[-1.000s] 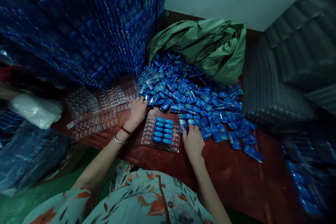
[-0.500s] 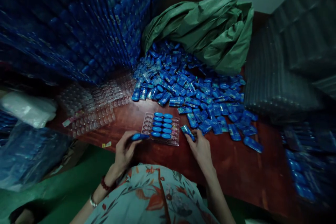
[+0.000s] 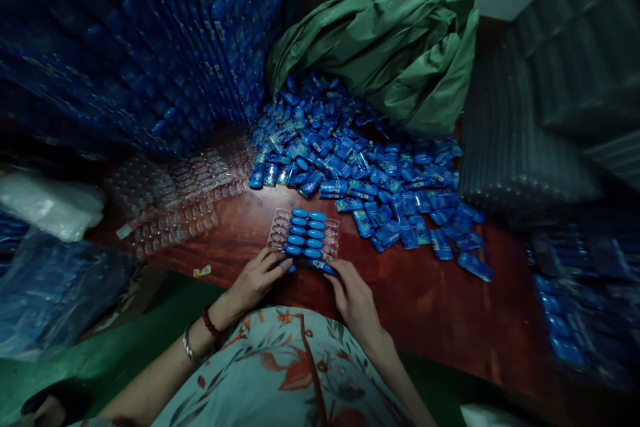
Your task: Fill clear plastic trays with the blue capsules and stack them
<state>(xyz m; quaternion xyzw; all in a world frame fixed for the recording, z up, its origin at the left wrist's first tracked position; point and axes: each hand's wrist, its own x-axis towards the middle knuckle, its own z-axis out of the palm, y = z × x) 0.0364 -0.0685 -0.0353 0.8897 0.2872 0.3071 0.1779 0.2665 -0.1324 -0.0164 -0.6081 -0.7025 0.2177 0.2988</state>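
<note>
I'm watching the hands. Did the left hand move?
Yes. The left hand came back from the blue pile to the near edge of the clear tray.

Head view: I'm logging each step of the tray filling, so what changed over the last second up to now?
Both hands came back from the loose pile to the near edge of the clear tray. The left hand picked up a blue packet and now holds it at the tray; the right hand brought another packet there. The tray's filled rows, the green bag and the empty trays look unchanged.
</note>
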